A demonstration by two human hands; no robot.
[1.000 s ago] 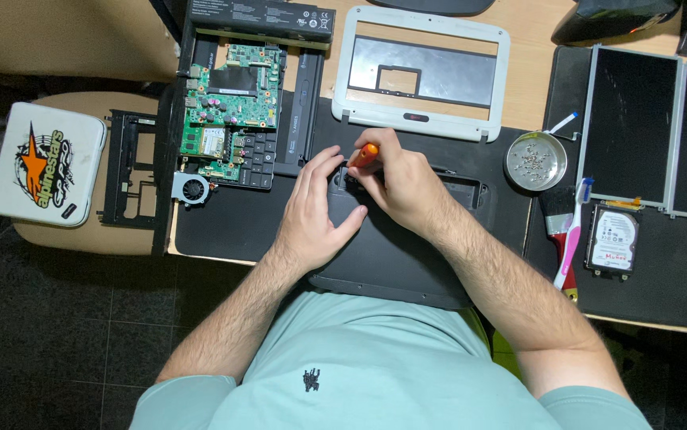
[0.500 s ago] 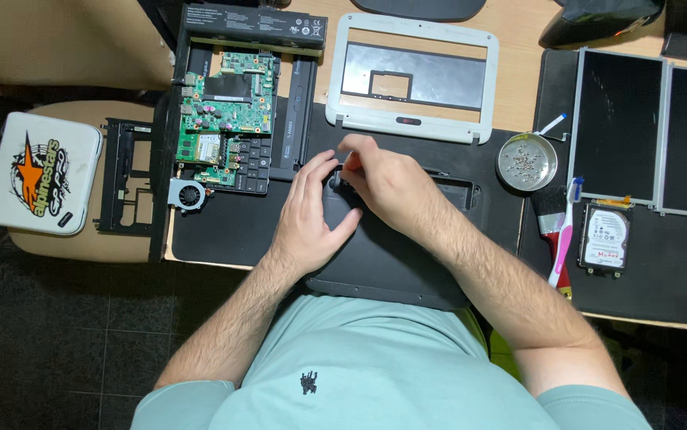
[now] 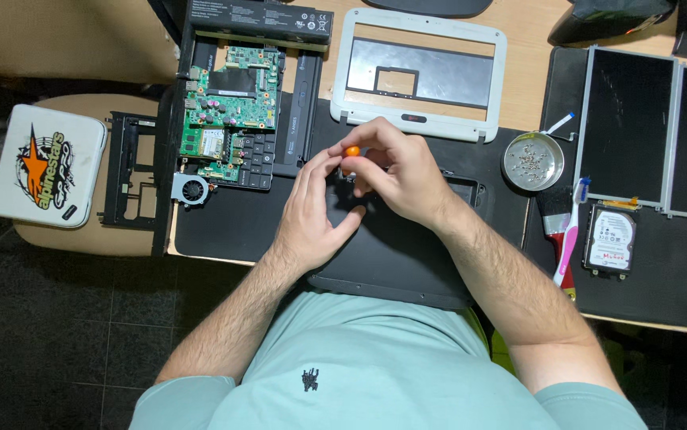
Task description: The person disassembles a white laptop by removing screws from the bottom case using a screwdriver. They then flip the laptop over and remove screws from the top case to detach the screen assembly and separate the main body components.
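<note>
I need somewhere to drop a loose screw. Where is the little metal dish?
In the head view, the round metal dish sits on the person's right, between the white bezel frame and the bare screen panel, just above the brush.

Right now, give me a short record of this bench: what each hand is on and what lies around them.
right hand: grips an orange-capped screwdriver, tip hidden
left hand: rests on the black plastic laptop shell
left of hands: green circuit board, small round fan
above: white plastic bezel frame
right: round metal dish of screws, silver hard drive
</note>
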